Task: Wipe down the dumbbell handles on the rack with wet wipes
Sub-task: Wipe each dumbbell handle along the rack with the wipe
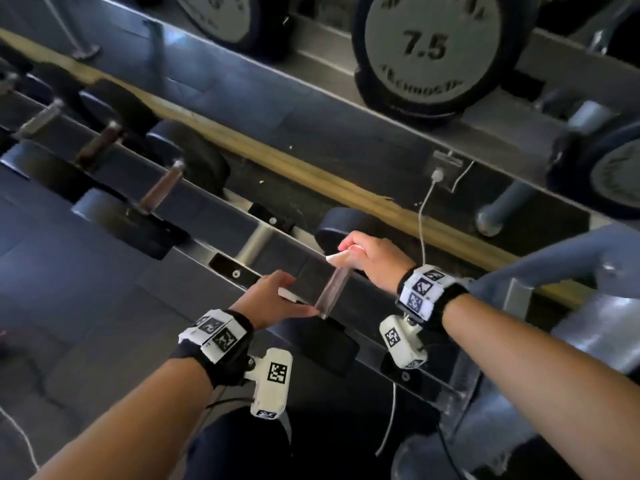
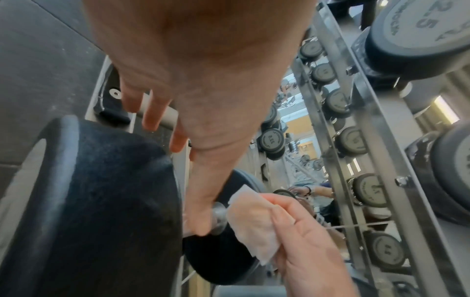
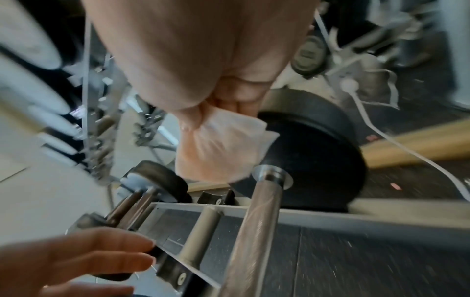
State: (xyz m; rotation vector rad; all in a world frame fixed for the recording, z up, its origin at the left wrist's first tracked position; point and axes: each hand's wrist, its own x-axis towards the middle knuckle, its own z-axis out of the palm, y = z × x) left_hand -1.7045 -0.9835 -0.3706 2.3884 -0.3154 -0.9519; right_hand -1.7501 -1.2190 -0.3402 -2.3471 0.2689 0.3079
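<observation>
Right grip (image 1: 367, 258) pinches wipe (image 3: 229, 144) by handle (image 1: 332, 289); left grip (image 1: 273, 296) spread, rack (image 1: 194, 202) alongside.

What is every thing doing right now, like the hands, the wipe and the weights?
right hand: holds the wet wipe at the handle's far end.
wet wipe: crumpled, beside the handle's far collar.
left hand: fingers straight, by the handle's near end, holding nothing.
dumbbell handle: bare, lying across the rack.
7.5 dumbbell: resting on the upper shelf.
</observation>
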